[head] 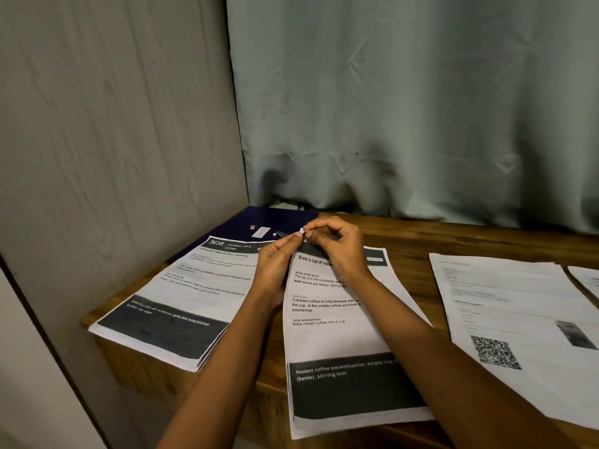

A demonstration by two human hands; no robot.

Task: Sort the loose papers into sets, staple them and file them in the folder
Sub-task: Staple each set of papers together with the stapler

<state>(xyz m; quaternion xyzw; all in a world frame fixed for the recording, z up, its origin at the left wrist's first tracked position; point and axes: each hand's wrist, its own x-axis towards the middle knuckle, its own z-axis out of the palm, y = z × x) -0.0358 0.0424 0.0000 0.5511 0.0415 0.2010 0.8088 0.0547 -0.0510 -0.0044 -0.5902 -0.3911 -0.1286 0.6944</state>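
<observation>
Working near the far edge of the table, we have both hands meeting just above the top of the middle set of papers. Our left hand is curled, thumb and forefinger pinching a slim dark piece. Our right hand arches over, fingertips nipping a pale bit at its end. Whether this is a small stapler or a strip of staples we cannot tell. If we are loading it, we judge a light, steady pinch best, kept over the sheets so anything dropped lands on white paper rather than the grained wood.

The paper is thin, limp and matt, printed with heavy dark bands. The left set overhangs the near-left corner and fans at its lower edge, so we should square it before stapling. The right set, with its QR code, lies flat toward the right edge. The folder, dark blue and smooth, sits at the far-left corner, partly under the top of the left set.
</observation>
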